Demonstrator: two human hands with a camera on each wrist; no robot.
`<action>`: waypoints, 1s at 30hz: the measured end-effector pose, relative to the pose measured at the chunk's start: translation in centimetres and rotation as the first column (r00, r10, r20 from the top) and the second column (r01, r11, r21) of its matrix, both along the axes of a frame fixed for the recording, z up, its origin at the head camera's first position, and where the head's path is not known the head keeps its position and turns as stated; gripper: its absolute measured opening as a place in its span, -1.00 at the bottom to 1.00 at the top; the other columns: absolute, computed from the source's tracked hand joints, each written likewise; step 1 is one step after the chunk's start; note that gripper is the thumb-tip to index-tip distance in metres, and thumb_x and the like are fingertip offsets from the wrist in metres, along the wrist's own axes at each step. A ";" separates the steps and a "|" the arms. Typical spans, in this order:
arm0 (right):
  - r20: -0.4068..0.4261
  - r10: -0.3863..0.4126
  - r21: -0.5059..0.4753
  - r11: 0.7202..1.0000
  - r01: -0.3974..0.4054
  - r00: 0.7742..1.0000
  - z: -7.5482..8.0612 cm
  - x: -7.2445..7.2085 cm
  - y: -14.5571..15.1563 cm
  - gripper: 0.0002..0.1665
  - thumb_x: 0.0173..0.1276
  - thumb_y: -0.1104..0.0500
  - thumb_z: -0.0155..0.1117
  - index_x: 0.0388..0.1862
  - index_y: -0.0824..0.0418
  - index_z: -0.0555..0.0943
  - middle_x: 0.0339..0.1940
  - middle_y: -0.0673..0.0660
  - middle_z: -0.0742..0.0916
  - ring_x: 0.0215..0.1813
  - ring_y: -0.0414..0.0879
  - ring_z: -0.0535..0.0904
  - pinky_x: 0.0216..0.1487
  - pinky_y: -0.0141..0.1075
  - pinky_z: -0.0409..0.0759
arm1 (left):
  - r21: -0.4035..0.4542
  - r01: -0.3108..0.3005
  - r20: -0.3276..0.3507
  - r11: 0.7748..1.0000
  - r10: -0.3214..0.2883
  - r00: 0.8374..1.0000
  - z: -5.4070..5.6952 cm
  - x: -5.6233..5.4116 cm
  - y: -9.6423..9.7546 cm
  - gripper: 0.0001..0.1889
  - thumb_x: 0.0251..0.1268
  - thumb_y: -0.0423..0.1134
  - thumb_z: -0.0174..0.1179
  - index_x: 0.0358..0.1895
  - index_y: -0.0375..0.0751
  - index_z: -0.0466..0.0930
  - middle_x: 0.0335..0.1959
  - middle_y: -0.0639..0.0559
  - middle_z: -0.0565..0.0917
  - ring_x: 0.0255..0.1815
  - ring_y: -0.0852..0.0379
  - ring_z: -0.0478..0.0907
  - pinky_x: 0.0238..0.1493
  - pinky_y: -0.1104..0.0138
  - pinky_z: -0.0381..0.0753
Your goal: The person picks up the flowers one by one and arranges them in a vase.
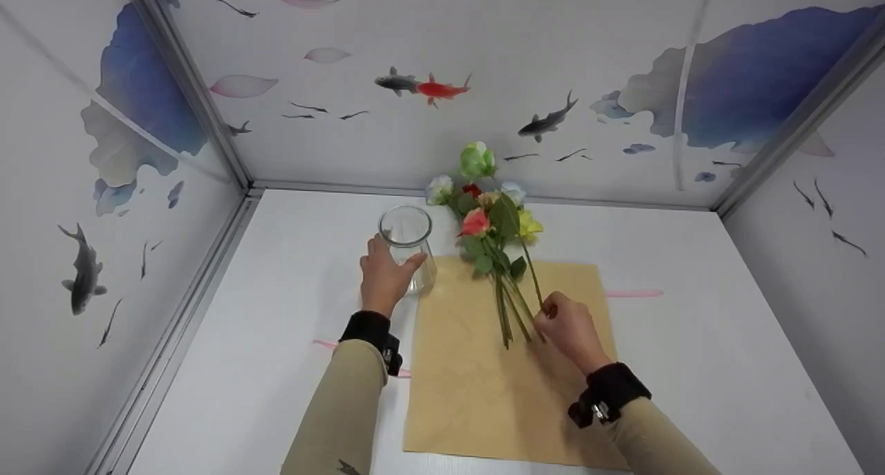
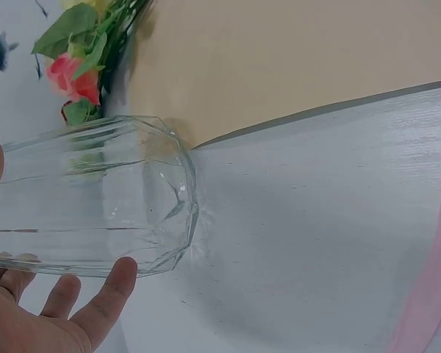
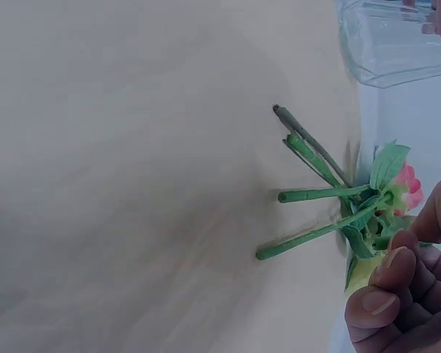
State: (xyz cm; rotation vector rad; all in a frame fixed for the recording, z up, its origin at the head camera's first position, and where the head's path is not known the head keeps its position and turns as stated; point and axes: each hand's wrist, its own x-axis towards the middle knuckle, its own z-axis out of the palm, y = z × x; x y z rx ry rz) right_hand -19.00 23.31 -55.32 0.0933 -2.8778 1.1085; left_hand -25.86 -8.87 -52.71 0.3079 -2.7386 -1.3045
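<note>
My left hand (image 1: 386, 276) grips a clear glass vase (image 1: 426, 274), thumb on one side and fingers on the other. In the left wrist view the faceted vase (image 2: 132, 198) shows nothing inside. Right of it lies a bunch of artificial flowers: a pink rose (image 1: 475, 222), a yellow flower (image 1: 529, 226), a green flower (image 1: 477, 158), white and pale blue ones, with green stems (image 1: 505, 312) pointing toward me. My right hand (image 1: 570, 328) pinches one flower stem (image 1: 532, 273) near its lower end; which bloom it bears cannot be told.
Brown wrapping paper (image 1: 477, 406) lies under the stems on the white table (image 1: 705, 392). A pink ribbon (image 1: 636, 294) shows at the paper's right, and more pink ribbon (image 2: 437, 257) lies at its left. Printed white panels (image 1: 311, 143) stand at the back and sides.
</note>
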 end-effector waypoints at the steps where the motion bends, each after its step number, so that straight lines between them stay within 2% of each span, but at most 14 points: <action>1: 0.000 -0.003 -0.013 1.000 0.003 1.000 0.1 0.0 -0.1 -0.94 0.23 0.38 0.23 -0.33 0.28 0.54 -0.43 0.12 0.65 -0.38 -0.08 0.50 -0.31 -0.24 0.45 | 0.001 -0.002 0.005 1.000 0.002 1.000 0.0 0.0 0.0 0.05 0.27 0.21 0.36 0.61 -0.32 0.03 0.54 -0.22 0.22 0.45 -0.31 0.20 0.30 -0.12 0.42; 9: 0.001 -0.012 -0.126 0.992 0.012 1.000 1.0 0.0 -0.8 -0.92 0.31 0.35 0.24 -0.29 0.25 0.51 -0.46 0.10 0.62 -0.49 -0.13 0.49 -0.43 -0.33 0.41 | 0.001 -0.001 0.020 1.000 0.001 1.000 0.0 0.0 -0.1 0.06 0.28 0.23 0.35 0.62 -0.32 0.01 0.57 -0.21 0.18 0.48 -0.32 0.18 0.31 -0.13 0.42; 15: 0.044 0.017 -0.267 0.964 -0.005 0.999 1.4 0.2 -1.0 -0.92 0.39 0.34 0.19 -0.29 0.23 0.48 -0.60 0.10 0.60 -0.62 -0.01 0.52 -0.56 -0.33 0.44 | 0.017 0.008 0.029 1.000 -0.008 1.000 0.2 0.1 0.0 0.07 0.28 0.23 0.34 0.62 -0.30 -0.02 0.58 -0.20 0.16 0.51 -0.32 0.15 0.28 -0.17 0.43; 21: 0.096 0.025 -0.353 0.936 0.011 0.995 1.6 0.2 -1.3 -0.95 0.43 0.32 0.18 -0.23 0.25 0.48 -0.51 0.19 0.68 -0.49 0.17 0.63 -0.51 -0.14 0.61 | 0.024 0.007 0.026 1.000 -0.007 1.000 0.1 0.1 -0.1 0.07 0.29 0.22 0.35 0.62 -0.30 -0.01 0.58 -0.20 0.17 0.50 -0.32 0.15 0.28 -0.18 0.43; 24: 0.120 0.020 -0.385 0.923 0.028 0.993 1.7 0.0 -1.5 -0.94 0.43 0.32 0.19 -0.17 0.28 0.50 -0.43 0.24 0.72 -0.45 0.14 0.66 -0.46 -0.07 0.66 | 0.021 0.004 0.018 1.000 -0.004 1.000 0.1 0.0 -0.1 0.06 0.28 0.22 0.35 0.62 -0.30 0.00 0.57 -0.20 0.18 0.49 -0.33 0.16 0.28 -0.17 0.43; 30: 0.165 0.034 -0.463 0.885 0.047 0.986 1.8 -0.2 -1.8 -0.89 0.45 0.31 0.25 -0.10 0.29 0.55 -0.37 0.27 0.71 -0.41 0.04 0.66 -0.41 -0.08 0.67 | 0.019 0.000 0.014 1.000 0.000 1.000 0.0 0.0 0.0 0.06 0.28 0.22 0.36 0.62 -0.30 0.00 0.57 -0.20 0.19 0.49 -0.33 0.16 0.31 -0.16 0.41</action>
